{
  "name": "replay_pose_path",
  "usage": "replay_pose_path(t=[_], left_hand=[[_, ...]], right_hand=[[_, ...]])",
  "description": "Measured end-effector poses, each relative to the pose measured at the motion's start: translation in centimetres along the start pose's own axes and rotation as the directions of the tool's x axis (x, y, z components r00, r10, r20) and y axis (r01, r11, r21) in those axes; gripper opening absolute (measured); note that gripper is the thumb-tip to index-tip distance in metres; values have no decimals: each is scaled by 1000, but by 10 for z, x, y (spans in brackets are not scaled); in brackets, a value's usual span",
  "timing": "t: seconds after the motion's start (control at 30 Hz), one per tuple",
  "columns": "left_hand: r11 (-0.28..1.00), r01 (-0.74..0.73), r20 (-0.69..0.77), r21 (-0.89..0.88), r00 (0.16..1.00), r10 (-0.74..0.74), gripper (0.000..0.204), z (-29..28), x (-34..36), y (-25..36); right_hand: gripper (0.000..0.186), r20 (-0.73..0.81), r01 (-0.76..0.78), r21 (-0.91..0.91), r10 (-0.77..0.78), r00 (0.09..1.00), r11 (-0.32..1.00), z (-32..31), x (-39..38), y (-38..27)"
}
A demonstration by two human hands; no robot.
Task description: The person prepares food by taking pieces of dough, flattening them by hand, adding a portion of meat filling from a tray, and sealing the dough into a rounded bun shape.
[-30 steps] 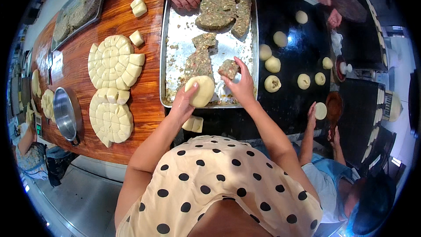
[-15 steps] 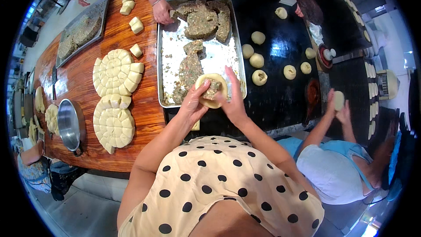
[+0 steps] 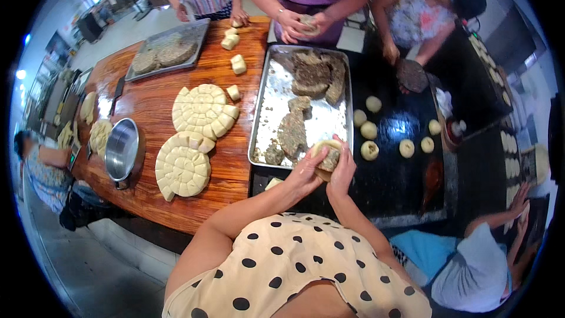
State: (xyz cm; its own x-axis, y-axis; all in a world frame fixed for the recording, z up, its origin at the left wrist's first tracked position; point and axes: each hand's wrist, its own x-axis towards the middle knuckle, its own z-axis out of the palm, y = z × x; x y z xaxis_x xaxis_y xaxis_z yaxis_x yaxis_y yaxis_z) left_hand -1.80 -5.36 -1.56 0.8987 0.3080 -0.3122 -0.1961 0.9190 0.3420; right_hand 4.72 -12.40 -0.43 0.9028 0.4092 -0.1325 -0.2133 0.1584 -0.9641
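Note:
A round of pale dough (image 3: 321, 149) is curved up around a lump of greenish-brown, coarse filling (image 3: 331, 159). My left hand (image 3: 307, 168) holds it from the left, thumb pressed near the filling. My right hand (image 3: 343, 171) wraps it from the right, fingers closed behind the dough. Both hands are just over the near right corner of a metal tray (image 3: 271, 112). More filling (image 3: 291, 132) lies in that tray in broken slabs. Right of it, several filled dough balls (image 3: 369, 130) sit on the black tabletop (image 3: 388, 171).
Cut dough rounds (image 3: 182, 165) lie on the wooden table (image 3: 226, 188) at left, beside a steel bowl (image 3: 122, 150). Another filling tray (image 3: 170, 50) stands beyond. A red-brown spoon (image 3: 433, 179) lies at right. Co-workers stand across the table; another works near right.
The view has shifted, so the table appears lower and further right. My right hand has closed in on the dough, now folded up around the filling. A co-worker opposite has withdrawn a hand from the tray.

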Motion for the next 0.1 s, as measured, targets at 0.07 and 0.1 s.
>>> replay_pose_path(t=[0.07, 0.1], left_hand=[[1000, -3, -30, -31, 1000, 2, 38, -6, 4, -6], [999, -3, -8, -47, 1000, 3, 37, -7, 3, -6]], right_hand=[[47, 48, 3, 38, -5, 999, 999, -5, 1, 5], [46, 88, -52, 145, 39, 995, 988, -5, 2, 3]])
